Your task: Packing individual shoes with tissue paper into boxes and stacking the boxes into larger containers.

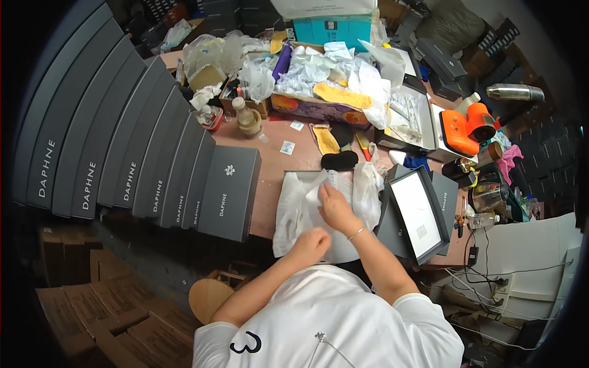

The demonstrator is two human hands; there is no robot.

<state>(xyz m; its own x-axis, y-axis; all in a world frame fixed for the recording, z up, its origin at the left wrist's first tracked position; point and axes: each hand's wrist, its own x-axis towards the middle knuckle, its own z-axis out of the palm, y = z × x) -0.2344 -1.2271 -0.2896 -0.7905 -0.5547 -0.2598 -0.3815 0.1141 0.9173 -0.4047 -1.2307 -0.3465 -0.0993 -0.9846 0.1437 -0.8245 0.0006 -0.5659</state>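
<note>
White tissue paper point(294, 211) lies spread and crumpled on the table in front of me, inside what looks like an open box whose walls are mostly covered. My right hand point(337, 208), with a thin bracelet at the wrist, pinches a raised fold of this paper near its middle. Closer to my body, my left hand point(311, 245) is curled closed over the paper's near part; whatever its fingers hold is hidden. A crumpled white plastic bag point(367, 193) sits just right of the paper. Beside that, a dark grey box lid point(416, 211) with a white inside leans on other boxes.
A long row of dark grey shoeboxes point(227, 193) lines the left. At the back, a carton point(319, 110) overflows with paper and yellow insoles. A glue bottle point(245, 116) stands left of it. An orange device point(463, 130), jars and cables crowd the right.
</note>
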